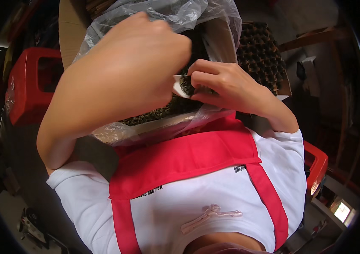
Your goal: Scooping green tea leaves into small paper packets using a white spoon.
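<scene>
My left hand (148, 60) is bent at the wrist over an open carton, its back towards me. Its fingers are hidden behind the hand and wrist. My right hand (213, 82) has curled fingers at a small white curved piece (180, 87), perhaps paper or a scoop, holding dark dried leaf bits (186, 85). The thumb touches the edge of the white piece, whose left end goes out of sight behind my left hand. Loose dried leaves (149, 116) lie in the carton below, inside a clear plastic liner (110, 131).
The liner (180, 12) bunches over the carton's far side, by a cardboard flap (72, 35). Right of it stands a cardboard box of close-packed dark pointed pieces (259, 54). A red plastic stool (24, 92) is at left. Another red plastic piece (318, 165) shows behind my right arm.
</scene>
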Tool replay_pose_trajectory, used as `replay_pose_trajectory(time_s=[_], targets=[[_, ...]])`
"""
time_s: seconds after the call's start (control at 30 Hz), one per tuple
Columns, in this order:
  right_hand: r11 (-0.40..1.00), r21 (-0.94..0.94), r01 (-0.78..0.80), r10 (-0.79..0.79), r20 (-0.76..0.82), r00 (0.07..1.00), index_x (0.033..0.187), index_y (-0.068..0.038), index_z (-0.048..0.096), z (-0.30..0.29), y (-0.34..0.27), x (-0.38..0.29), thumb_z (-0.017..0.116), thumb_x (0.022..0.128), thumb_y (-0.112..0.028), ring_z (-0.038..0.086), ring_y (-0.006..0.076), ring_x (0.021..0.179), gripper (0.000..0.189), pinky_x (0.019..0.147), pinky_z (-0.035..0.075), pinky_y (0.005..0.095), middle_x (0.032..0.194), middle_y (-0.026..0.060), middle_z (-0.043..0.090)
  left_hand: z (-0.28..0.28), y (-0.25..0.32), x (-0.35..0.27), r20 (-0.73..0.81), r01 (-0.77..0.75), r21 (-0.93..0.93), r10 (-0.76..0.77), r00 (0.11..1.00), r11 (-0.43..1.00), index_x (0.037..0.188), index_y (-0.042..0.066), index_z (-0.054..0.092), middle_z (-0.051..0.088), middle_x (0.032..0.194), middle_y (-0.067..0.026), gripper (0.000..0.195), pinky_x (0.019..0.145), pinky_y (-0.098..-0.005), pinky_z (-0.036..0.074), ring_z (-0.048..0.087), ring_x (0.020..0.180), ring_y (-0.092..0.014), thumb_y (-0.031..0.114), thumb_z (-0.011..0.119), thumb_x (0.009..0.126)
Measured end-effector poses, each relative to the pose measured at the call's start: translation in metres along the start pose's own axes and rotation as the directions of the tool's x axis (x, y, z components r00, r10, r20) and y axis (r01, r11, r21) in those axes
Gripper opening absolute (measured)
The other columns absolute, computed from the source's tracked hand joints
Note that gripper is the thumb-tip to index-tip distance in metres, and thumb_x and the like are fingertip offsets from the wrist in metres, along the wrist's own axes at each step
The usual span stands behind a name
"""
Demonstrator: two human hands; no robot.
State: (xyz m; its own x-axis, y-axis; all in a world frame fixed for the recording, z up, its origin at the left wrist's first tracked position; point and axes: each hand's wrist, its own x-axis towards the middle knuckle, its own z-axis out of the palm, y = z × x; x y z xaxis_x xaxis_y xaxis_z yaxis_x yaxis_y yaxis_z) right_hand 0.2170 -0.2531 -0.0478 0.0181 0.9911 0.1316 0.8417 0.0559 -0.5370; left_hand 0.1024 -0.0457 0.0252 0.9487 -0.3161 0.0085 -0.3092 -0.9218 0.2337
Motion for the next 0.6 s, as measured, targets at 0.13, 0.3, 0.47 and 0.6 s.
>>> replay_pose_trajectory(time_s=[0.13,0.3,0.47,0.6], targets=[[0.999,-0.016,-0.046,0.046,-0.013,0.999,0.095,-0.005,0.057,-0.003,0.000,-0.004,0.079,0.080,-0.010,0.068,0.0285,0.084,0.027,0.067,0.055,0.0378,0.107,0.0069,0.062,0.009,-0.021,-0.030,-0.111,0.036,-0.273,-0.069,0.991,0.961,0.078,0.003,0.071,0.064,0.070,-0.0108,0.012,0.074,-0.0403,0.041,0.056,0.076,-0.031,0.014,0.075,0.075],[0.998,-0.036,-0.045,0.046,0.007,0.999,0.099,-0.005,0.059,-0.001,0.002,-0.009,0.079,0.081,-0.010,0.069,0.0267,0.084,0.027,0.068,0.056,0.0368,0.109,0.0065,0.063,0.023,-0.028,-0.072,-0.109,0.204,-0.286,-0.244,0.964,0.936,0.082,0.003,0.073,0.068,0.074,-0.0103,0.014,0.074,-0.0408,0.040,0.054,0.075,-0.030,0.015,0.076,0.075],[0.997,-0.079,-0.023,0.026,0.034,0.999,0.104,-0.004,0.063,-0.001,0.000,-0.009,0.076,0.084,-0.010,0.068,0.0261,0.084,0.024,0.067,0.056,0.0372,0.108,0.0075,0.061,0.031,-0.022,-0.079,-0.098,0.205,-0.328,-0.249,0.964,0.922,0.083,0.004,0.074,0.068,0.074,-0.0107,0.014,0.073,-0.0401,0.037,0.054,0.074,-0.029,0.013,0.076,0.073],[0.985,-0.170,0.036,-0.037,-0.002,0.999,0.100,-0.003,0.065,0.001,0.000,-0.007,0.075,0.085,-0.010,0.067,0.0272,0.083,0.020,0.067,0.055,0.0377,0.107,0.0080,0.060,0.027,-0.023,-0.076,-0.171,0.195,-0.338,-0.264,0.949,0.921,0.085,0.004,0.074,0.066,0.073,-0.0105,0.015,0.075,-0.0388,0.037,0.053,0.075,-0.028,0.014,0.077,0.074]])
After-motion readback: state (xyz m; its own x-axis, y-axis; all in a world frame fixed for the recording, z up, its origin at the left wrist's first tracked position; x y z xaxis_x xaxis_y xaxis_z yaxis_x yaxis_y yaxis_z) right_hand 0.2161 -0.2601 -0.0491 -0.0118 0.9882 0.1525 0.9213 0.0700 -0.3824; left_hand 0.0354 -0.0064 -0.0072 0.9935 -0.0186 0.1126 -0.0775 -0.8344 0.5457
